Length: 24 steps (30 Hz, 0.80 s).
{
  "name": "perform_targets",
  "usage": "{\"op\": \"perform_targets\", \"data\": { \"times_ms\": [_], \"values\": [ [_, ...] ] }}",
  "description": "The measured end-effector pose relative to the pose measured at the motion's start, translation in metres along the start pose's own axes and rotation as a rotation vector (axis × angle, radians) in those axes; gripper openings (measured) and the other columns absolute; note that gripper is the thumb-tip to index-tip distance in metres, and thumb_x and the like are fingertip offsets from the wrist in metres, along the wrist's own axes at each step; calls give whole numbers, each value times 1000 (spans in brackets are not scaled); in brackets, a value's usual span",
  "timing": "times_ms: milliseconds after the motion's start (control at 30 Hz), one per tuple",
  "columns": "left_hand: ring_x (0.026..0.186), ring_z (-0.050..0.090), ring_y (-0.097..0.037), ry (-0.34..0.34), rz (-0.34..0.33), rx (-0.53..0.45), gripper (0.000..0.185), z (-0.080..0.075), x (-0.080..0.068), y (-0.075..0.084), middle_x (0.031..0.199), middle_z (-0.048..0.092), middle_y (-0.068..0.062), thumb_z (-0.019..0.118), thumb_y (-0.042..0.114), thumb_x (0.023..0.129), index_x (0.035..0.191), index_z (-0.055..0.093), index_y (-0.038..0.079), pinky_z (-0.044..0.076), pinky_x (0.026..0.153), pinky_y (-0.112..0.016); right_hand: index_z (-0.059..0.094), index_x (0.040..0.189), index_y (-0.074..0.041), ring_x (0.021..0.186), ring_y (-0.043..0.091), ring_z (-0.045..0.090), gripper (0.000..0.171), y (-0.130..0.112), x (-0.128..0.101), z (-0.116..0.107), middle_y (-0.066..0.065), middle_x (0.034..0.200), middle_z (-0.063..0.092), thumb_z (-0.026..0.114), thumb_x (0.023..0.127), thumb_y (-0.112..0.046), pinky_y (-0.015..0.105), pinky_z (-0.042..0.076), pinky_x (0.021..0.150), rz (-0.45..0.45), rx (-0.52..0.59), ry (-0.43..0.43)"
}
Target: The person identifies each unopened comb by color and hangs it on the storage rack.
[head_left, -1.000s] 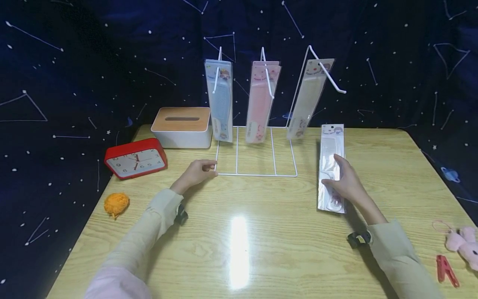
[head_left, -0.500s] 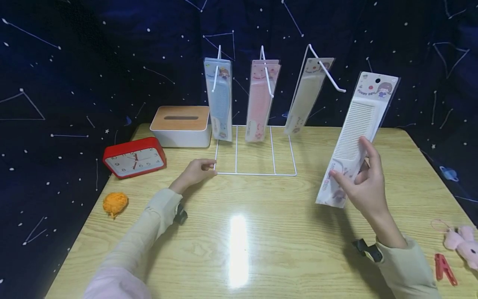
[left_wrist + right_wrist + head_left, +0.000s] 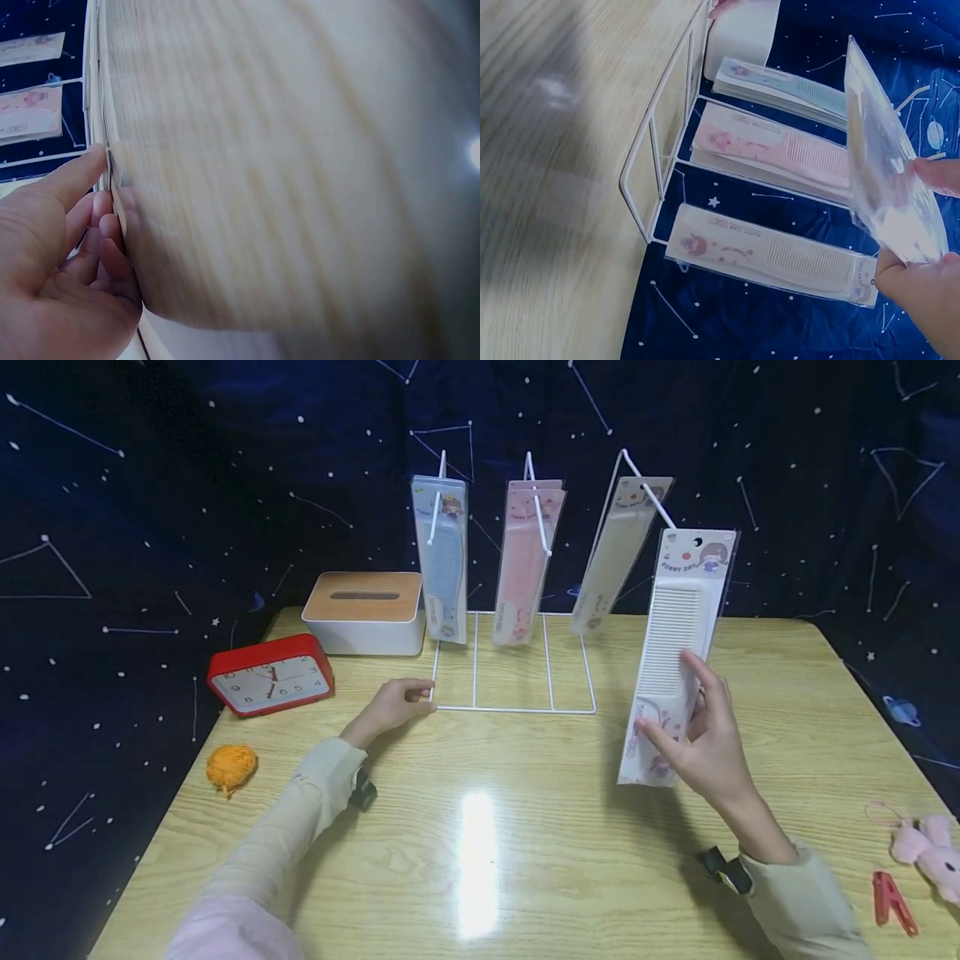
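My right hand (image 3: 701, 739) grips the lower end of a packaged white comb (image 3: 671, 652) and holds it upright above the table, its top just below the tip of the right hook (image 3: 651, 497). The white wire rack (image 3: 517, 709) carries a blue comb (image 3: 442, 560), a pink comb (image 3: 525, 564) and a white comb (image 3: 615, 556). In the right wrist view the held comb (image 3: 889, 180) is close in front of the hanging combs (image 3: 772, 255). My left hand (image 3: 393, 706) pinches the rack's front left corner wire (image 3: 97, 112) between thumb and fingers (image 3: 105, 232).
A white tissue box with a wooden lid (image 3: 365, 612) stands left of the rack. A red clock (image 3: 270, 675) and an orange yarn ball (image 3: 231, 767) lie at the left. A pink plush (image 3: 930, 852) and a red clothespin (image 3: 892, 902) lie at the right edge.
My right hand picked the white comb up from the table, raised it upright, then brought it left toward the right hook. The left hand stayed at the rack's corner.
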State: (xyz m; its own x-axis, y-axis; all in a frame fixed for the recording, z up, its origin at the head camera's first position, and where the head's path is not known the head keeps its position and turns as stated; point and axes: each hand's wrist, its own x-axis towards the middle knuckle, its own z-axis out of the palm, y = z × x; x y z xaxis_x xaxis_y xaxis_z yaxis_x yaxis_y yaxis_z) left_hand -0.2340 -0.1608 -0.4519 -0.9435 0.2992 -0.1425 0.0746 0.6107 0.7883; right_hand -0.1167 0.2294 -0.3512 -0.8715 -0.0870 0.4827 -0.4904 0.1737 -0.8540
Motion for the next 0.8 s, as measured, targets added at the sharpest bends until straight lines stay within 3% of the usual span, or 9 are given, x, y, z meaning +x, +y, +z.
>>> {"op": "perform_targets", "data": {
  "times_ms": [367,600,800],
  "values": [
    [109,55,-30,18,8,-7,47,0,0,0,118,62,-17,68,17,88,130,56,0,44,97,-43,23,147,-2,113,8,49,94,8,4,5,0,138,33,55,67,34,14,49,84,-32,42,-2],
    [110,54,-30,14,-2,-13,47,-3,-2,5,118,62,-16,68,17,88,131,55,0,43,98,-43,23,149,-8,110,4,50,92,11,15,7,5,139,30,59,72,27,14,50,81,67,-54,-9],
    [111,55,-32,16,6,-19,47,-1,-2,2,119,62,-18,68,17,88,130,56,-1,43,99,-43,19,149,-15,106,8,49,81,33,50,7,10,135,31,62,84,9,13,50,79,158,-110,-43]
  ]
}}
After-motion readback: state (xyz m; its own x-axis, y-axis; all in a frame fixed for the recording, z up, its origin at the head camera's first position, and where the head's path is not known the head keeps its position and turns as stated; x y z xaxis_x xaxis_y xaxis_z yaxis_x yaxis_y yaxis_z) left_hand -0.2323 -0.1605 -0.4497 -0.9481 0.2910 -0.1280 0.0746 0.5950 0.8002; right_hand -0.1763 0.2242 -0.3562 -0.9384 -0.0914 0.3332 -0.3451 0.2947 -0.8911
